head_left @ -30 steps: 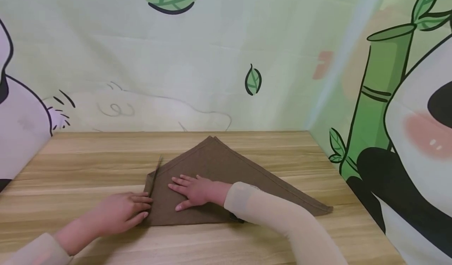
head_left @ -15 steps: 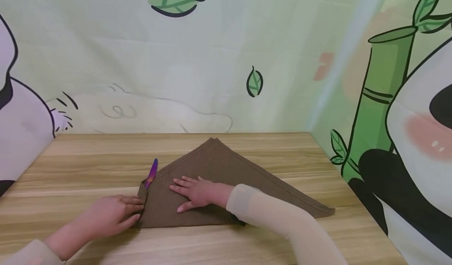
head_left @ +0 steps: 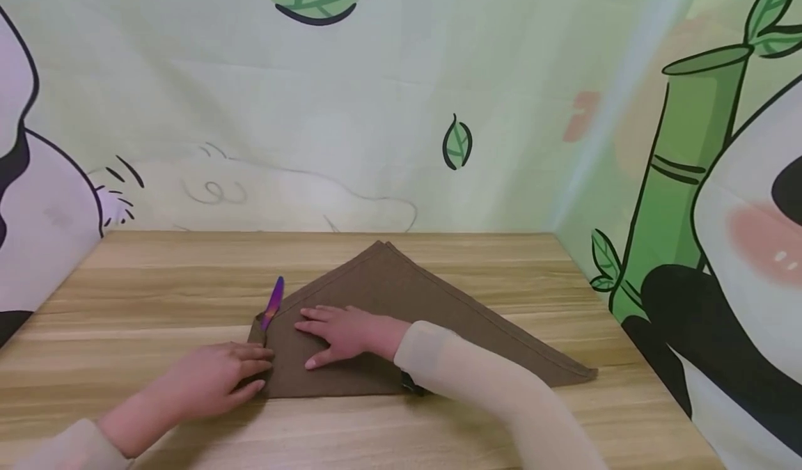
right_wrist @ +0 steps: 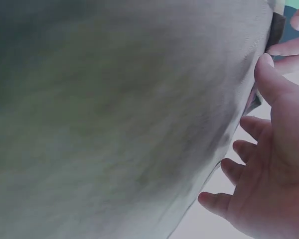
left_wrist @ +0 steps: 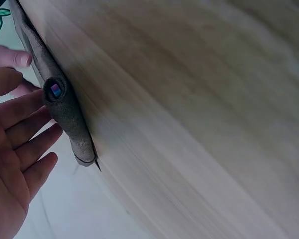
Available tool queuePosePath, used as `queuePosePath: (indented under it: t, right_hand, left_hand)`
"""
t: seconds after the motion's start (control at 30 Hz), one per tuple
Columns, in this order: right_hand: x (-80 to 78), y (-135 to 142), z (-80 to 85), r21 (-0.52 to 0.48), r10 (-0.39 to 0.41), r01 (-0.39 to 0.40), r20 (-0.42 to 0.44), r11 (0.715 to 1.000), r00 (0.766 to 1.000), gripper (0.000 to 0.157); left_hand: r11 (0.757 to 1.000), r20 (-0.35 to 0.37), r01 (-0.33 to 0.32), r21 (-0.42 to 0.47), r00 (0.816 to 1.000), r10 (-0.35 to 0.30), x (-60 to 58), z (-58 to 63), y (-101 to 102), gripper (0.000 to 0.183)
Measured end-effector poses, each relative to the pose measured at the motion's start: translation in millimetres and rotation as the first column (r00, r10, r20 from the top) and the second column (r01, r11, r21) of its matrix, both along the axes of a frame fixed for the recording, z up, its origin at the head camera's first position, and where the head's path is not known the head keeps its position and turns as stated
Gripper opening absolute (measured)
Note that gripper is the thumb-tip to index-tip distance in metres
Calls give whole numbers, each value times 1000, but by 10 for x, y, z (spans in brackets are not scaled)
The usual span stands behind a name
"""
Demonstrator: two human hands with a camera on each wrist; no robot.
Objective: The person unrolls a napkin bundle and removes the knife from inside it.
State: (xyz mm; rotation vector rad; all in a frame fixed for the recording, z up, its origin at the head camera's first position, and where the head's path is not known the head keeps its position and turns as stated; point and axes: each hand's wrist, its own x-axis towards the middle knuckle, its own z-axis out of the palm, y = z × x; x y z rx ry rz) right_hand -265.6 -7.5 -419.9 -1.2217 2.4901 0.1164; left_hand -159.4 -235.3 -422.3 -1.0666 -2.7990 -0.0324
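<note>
A brown cloth napkin (head_left: 401, 289), folded to a triangle, lies on the wooden table. Its left end is turned into a narrow roll (left_wrist: 70, 117) around a shiny purple and orange table knife (head_left: 273, 303), whose tip sticks out beyond the far edge. At the near end of this roll, the knife's other end shows inside the opening. My left hand (head_left: 219, 379) rests against the roll with its fingers extended. My right hand (head_left: 347, 334) lies palm down on the cloth beside it, fingers spread. In the right wrist view the cloth spreads below that palm.
The wooden table (head_left: 156, 268) reaches back to a light green wall hanging (head_left: 313, 122) printed with leaves, bamboo and pandas. A small dark object (head_left: 410, 385) shows under the right sleeve (head_left: 464, 358), at the napkin's near edge.
The knife has turned from edge-on to showing its purple face. The left hand and rolled end shifted left, then back to the right. The right hand stays almost in place on the cloth.
</note>
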Motion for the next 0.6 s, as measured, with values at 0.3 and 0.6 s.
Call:
queuePosePath:
  t: [0.3,0.6]
  right_hand:
    - [87,-186,-10,70,35,-36,7,997,999,80]
    - [81,-196,-31,78,44,-42,-21,996,999,79]
  left_hand:
    - [999,-24,-21,-32,1000,21,-14,-63,-20,28]
    - [1000,-151,-2,-23,989,-2,-2,-80,-104,18]
